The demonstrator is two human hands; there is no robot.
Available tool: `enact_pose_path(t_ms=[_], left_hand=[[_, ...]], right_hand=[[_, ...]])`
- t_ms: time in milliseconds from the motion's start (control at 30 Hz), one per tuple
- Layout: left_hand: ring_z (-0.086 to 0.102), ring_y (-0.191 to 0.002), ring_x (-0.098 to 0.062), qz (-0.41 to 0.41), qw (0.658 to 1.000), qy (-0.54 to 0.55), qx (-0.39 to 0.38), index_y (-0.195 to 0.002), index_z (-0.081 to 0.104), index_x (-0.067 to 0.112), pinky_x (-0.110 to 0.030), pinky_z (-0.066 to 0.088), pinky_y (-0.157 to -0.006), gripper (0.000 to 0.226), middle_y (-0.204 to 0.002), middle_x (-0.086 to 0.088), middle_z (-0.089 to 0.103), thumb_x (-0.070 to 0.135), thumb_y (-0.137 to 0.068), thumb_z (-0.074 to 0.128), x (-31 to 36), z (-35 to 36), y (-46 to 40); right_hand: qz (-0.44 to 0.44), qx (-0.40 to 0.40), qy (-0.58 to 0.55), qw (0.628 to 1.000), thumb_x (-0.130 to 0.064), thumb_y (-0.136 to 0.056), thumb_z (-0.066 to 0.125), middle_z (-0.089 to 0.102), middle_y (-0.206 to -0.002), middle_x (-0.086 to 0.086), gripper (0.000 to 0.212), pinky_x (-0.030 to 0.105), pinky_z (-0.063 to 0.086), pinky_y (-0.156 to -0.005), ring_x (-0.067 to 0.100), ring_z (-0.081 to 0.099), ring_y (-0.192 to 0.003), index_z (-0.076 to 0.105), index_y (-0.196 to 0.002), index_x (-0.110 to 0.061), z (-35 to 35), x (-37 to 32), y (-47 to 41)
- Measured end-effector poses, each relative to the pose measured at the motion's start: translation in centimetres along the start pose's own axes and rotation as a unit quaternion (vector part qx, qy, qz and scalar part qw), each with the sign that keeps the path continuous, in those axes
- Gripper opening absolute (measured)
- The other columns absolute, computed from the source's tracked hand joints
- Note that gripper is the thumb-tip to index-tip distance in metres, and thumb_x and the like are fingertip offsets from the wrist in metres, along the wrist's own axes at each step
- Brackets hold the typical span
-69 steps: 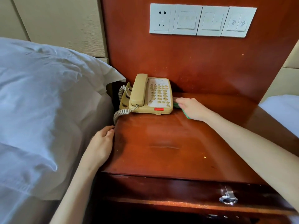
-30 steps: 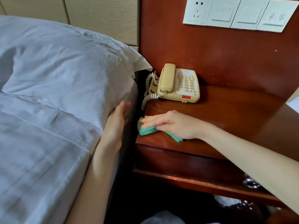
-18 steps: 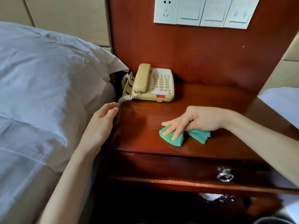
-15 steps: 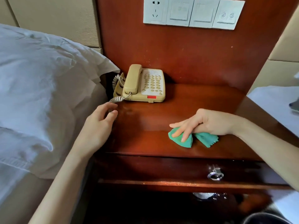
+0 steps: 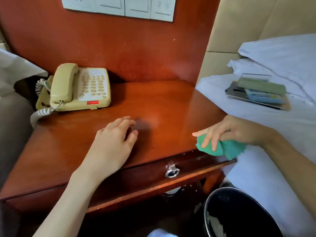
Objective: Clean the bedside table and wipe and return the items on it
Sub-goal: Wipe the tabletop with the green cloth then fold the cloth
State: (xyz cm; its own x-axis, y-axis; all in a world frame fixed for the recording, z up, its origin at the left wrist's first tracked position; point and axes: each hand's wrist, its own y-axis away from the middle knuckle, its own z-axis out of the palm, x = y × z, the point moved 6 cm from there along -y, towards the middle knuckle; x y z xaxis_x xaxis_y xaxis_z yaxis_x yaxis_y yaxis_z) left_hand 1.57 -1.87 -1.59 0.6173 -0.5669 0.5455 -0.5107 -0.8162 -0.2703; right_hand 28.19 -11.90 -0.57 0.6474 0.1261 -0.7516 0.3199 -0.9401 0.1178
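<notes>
A reddish wooden bedside table [image 5: 164,103] fills the middle of the view. A beige corded telephone [image 5: 80,88] stands at its back left. My right hand [image 5: 227,130] is closed on a green cloth [image 5: 220,147] at the table's front right corner, over the edge. My left hand [image 5: 112,144] lies flat on the tabletop near the front, fingers apart and holding nothing. On the bed to the right lies a dark tray [image 5: 256,98] with a green remote-like item [image 5: 261,86] and a blue booklet on it.
A drawer with a metal ring pull [image 5: 171,171] runs under the tabletop. A black waste bin [image 5: 239,212] stands on the floor at the lower right. White bedding [image 5: 273,57] lies on the right, a pillow [image 5: 15,65] at the left. Wall switches [image 5: 119,6] are above.
The view has swung to the right. My right hand has slid the green cloth to the table's front right corner. My left hand has moved from the table's left edge onto the tabletop.
</notes>
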Motion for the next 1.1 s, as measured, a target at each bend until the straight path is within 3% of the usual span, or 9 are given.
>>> enact_pose_path(t_ms=[100, 233, 300, 367, 467, 600, 767, 967, 1100], left_hand=[[0.041, -0.134, -0.018, 0.032, 0.999, -0.001, -0.028, -0.127, 0.055, 0.026, -0.042, 0.031, -0.111, 0.033, -0.147, 0.009, 0.044, 0.032, -0.097, 0.044, 1.8, 1.9, -0.9], [0.043, -0.133, -0.020, 0.049, 0.998, -0.012, -0.044, -0.128, 0.055, 0.025, -0.043, 0.031, -0.111, 0.032, -0.145, 0.006, 0.047, 0.029, -0.098, 0.045, 2.1, 2.9, -1.4], [0.044, -0.132, -0.021, 0.051, 0.998, 0.011, -0.036, -0.127, 0.056, 0.024, -0.043, 0.031, -0.111, 0.031, -0.142, 0.006, 0.050, 0.026, -0.098, 0.045, 1.9, 2.8, -1.3], [0.046, -0.130, -0.021, 0.064, 0.997, 0.037, -0.022, -0.124, 0.058, 0.022, -0.039, 0.032, -0.111, 0.029, -0.138, 0.005, 0.053, 0.021, -0.098, 0.044, 1.8, 2.7, -1.0], [0.046, -0.131, -0.019, 0.059, 0.994, 0.097, 0.004, -0.124, 0.058, 0.021, -0.030, 0.030, -0.109, 0.030, -0.137, 0.004, 0.054, 0.014, -0.099, 0.043, 1.4, 2.3, -0.8], [0.041, -0.135, -0.016, 0.011, 0.985, 0.167, 0.043, -0.127, 0.056, 0.022, -0.022, 0.024, -0.107, 0.036, -0.142, 0.004, 0.050, 0.006, -0.098, 0.041, 0.5, 1.4, -0.7], [0.043, -0.133, -0.016, -0.004, 0.982, 0.175, 0.072, -0.127, 0.057, 0.016, -0.021, 0.025, -0.106, 0.037, -0.141, 0.001, 0.051, 0.000, -0.097, 0.043, 0.3, 0.9, -0.5], [0.050, -0.126, -0.016, -0.035, 0.980, 0.170, 0.097, -0.121, 0.061, 0.014, -0.020, 0.030, -0.104, 0.033, -0.136, 0.001, 0.055, 0.000, -0.095, 0.046, 0.2, 1.1, -0.7], [0.053, -0.111, -0.004, -0.078, 0.971, 0.181, 0.137, -0.120, 0.062, 0.013, 0.002, 0.029, -0.090, 0.033, -0.126, 0.006, 0.060, -0.001, -0.095, 0.046, -0.4, 0.5, -0.3]], right_hand=[[0.060, 0.065, -0.014, 0.996, 0.026, -0.084, 0.043, 0.072, -0.106, 0.008, 0.040, 0.019, 0.040, -0.102, 0.012, 0.053, -0.125, 0.073, -0.076, 0.001, -1.8, 1.7, 3.7], [0.118, 0.249, -0.087, 0.957, 0.020, -0.088, 0.042, 0.070, -0.112, 0.013, 0.039, 0.028, 0.045, -0.102, 0.019, 0.059, -0.118, 0.072, -0.092, -0.004, -4.1, 3.8, 6.6], [0.144, 0.351, -0.047, 0.924, 0.013, -0.091, 0.043, 0.072, -0.106, 0.009, 0.039, 0.042, 0.050, -0.093, 0.020, 0.066, -0.104, 0.071, -0.105, -0.009, -4.7, 4.4, 6.1], [0.173, 0.405, 0.044, 0.897, 0.006, -0.094, 0.044, 0.068, -0.114, -0.005, 0.038, 0.037, 0.043, -0.099, 0.013, 0.061, -0.111, 0.067, -0.117, -0.013, -4.5, 4.1, 3.9], [0.204, 0.368, 0.137, 0.897, -0.005, -0.098, 0.043, 0.045, -0.146, -0.004, 0.041, 0.026, 0.020, -0.115, 0.013, 0.036, -0.137, 0.053, -0.135, -0.020, -2.4, 2.5, -1.5], [0.127, 0.258, 0.178, 0.941, -0.014, -0.100, 0.039, 0.031, -0.153, -0.013, 0.045, 0.039, 0.018, -0.118, 0.003, 0.017, -0.144, 0.040, -0.143, -0.030, 3.3, -1.5, -7.0], [0.052, 0.241, 0.146, 0.958, -0.013, -0.100, 0.042, 0.031, -0.152, -0.018, 0.045, 0.032, 0.019, -0.118, -0.003, 0.019, -0.142, 0.044, -0.141, -0.031, 6.3, -2.4, -3.3], [0.202, 0.342, 0.191, 0.898, -0.007, -0.098, 0.043, 0.037, -0.151, -0.001, 0.044, 0.029, 0.018, -0.117, 0.016, 0.032, -0.140, 0.047, -0.140, -0.019, -2.7, 5.3, 2.6], [0.265, 0.359, 0.174, 0.878, -0.010, -0.099, 0.039, 0.033, -0.153, 0.004, 0.044, 0.034, 0.024, -0.114, 0.023, 0.033, -0.139, 0.041, -0.143, -0.016, -6.4, 6.7, -1.5]])
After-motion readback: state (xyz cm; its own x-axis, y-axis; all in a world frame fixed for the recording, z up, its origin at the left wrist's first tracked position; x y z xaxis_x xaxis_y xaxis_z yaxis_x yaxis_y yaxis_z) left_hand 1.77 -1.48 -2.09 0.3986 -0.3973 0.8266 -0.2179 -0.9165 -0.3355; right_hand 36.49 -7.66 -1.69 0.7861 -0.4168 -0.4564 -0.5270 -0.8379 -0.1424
